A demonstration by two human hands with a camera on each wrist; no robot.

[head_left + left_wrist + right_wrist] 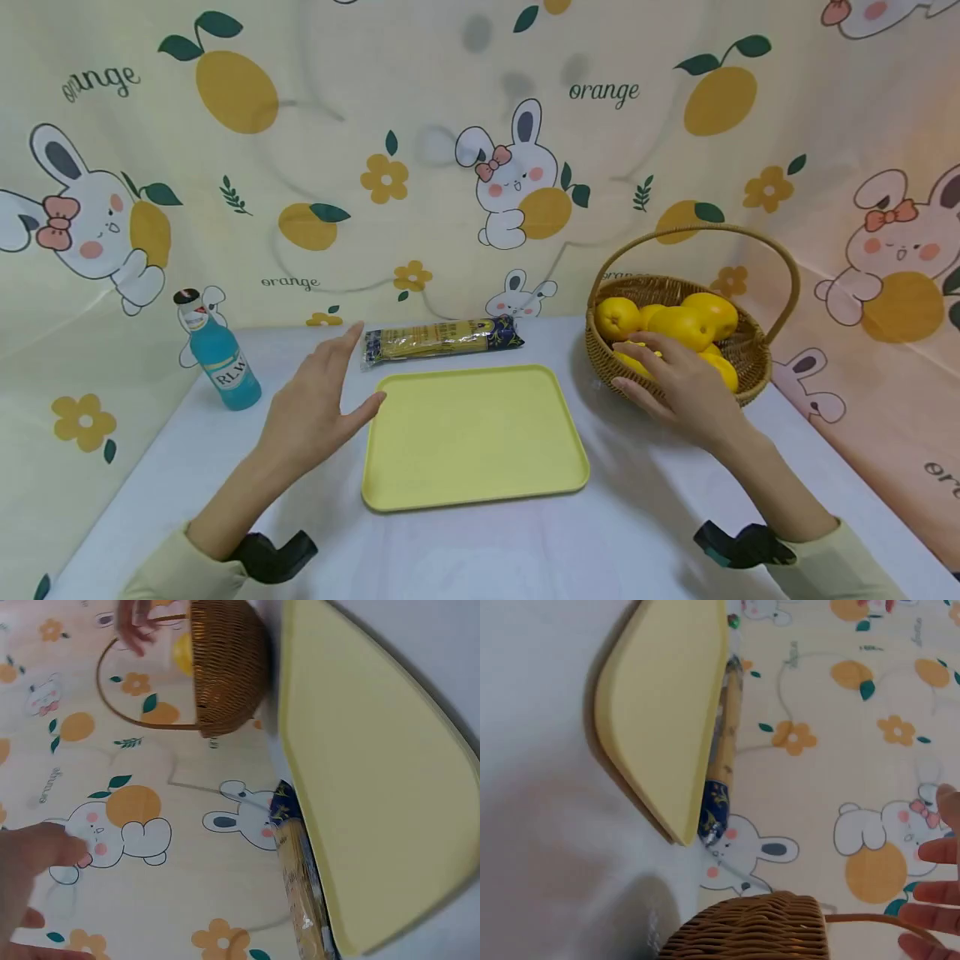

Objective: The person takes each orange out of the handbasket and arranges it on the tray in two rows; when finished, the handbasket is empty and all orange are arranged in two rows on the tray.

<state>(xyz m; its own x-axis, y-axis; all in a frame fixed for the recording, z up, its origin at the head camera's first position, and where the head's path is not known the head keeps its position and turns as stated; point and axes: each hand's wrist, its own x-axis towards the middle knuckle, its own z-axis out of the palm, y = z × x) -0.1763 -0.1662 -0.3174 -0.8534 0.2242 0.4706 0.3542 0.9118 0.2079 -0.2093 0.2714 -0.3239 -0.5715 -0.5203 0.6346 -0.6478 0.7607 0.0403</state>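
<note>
Hovering, right hand over one basket, left hand near one tray, fingers apart from thumbs

Looked rough and woven on the wicker basket, glossy on the yellow fruits; showed matt plastic on the tray, crinkled shiny film on the gold-and-blue packet.

One basket, one tray, one bottle, one packet. Fruits — at least five, exact count hidden.
</note>
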